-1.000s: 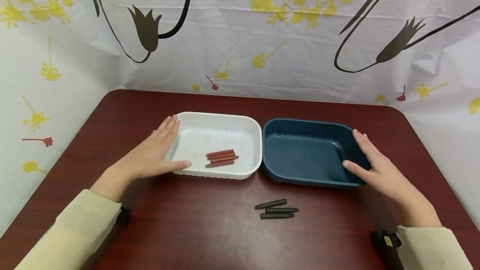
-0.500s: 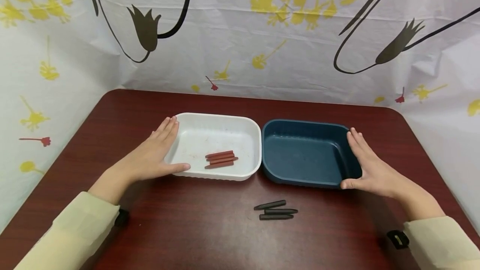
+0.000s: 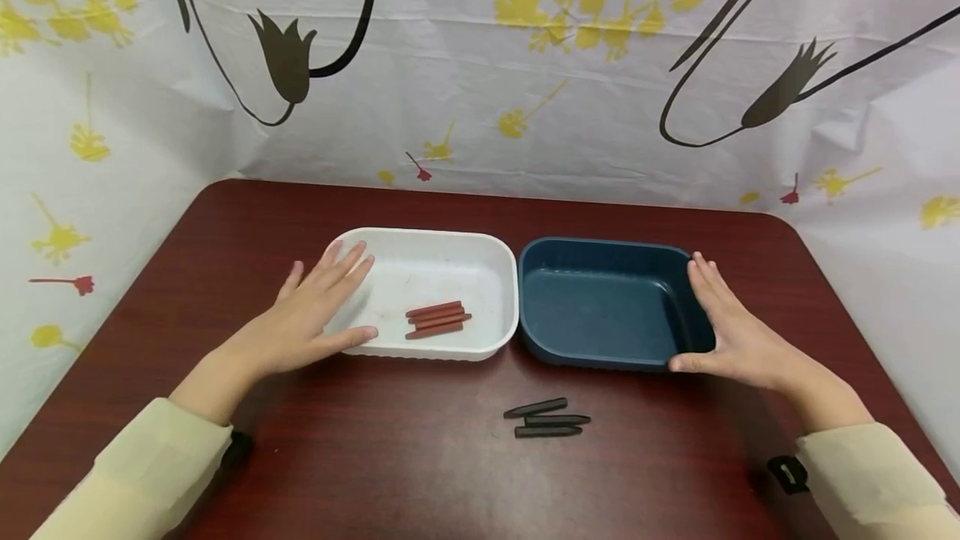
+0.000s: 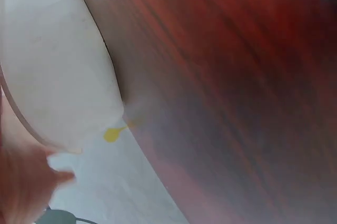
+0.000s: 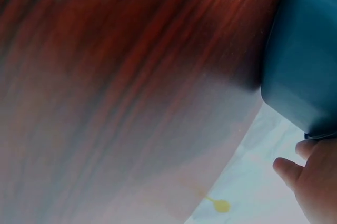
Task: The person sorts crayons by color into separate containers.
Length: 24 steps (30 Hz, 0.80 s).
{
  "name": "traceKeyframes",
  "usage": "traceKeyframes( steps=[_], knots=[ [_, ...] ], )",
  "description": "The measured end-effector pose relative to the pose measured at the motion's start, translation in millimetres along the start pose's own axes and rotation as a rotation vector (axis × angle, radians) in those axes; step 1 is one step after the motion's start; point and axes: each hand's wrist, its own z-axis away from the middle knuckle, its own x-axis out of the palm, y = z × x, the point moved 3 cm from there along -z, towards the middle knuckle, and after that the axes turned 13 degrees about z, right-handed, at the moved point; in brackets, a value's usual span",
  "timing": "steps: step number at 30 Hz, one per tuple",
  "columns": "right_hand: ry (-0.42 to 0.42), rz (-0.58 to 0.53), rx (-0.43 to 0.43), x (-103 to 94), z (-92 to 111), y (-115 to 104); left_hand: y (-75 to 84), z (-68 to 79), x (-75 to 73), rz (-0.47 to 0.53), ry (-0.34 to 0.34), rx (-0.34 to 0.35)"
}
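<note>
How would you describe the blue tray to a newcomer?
Find the red-brown table, then the white tray with reddish sticks. The blue tray stands just to its right, at the right hand; its dark colour sets it apart from that white neighbour.

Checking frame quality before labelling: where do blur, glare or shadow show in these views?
Head: pale glare on the table, below the black crayons in the picture; left wrist: the left hand is smeared by blur; right wrist: the right hand looks sharper, with a dark shadow on the table beside the blue tray.
</note>
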Motion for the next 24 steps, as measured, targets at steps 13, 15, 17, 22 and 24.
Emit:
traceKeyframes(
  steps=[13,15,17,22,24],
  knots=[
    [-0.042,0.042,0.048,-1.3,-2.0,-2.4,52.8,-7.9,13.5,0.014,0.187,0.488],
    [-0.048,0.047,0.05,-1.2,-2.7,-2.7,60.8,-8.6,17.5,0.015,0.18,0.526],
    [-0.057,0.052,0.057,-1.4,-3.2,-2.6,68.4,-9.2,21.4,0.022,0.169,0.547],
    [-0.069,0.056,0.065,-3.3,-2.4,-3.7,85.0,-14.4,31.2,0.063,0.111,0.562],
    [-0.065,0.054,0.061,-3.9,-1.5,-4.4,91.6,-17.3,35.5,0.072,0.103,0.573]
  ],
)
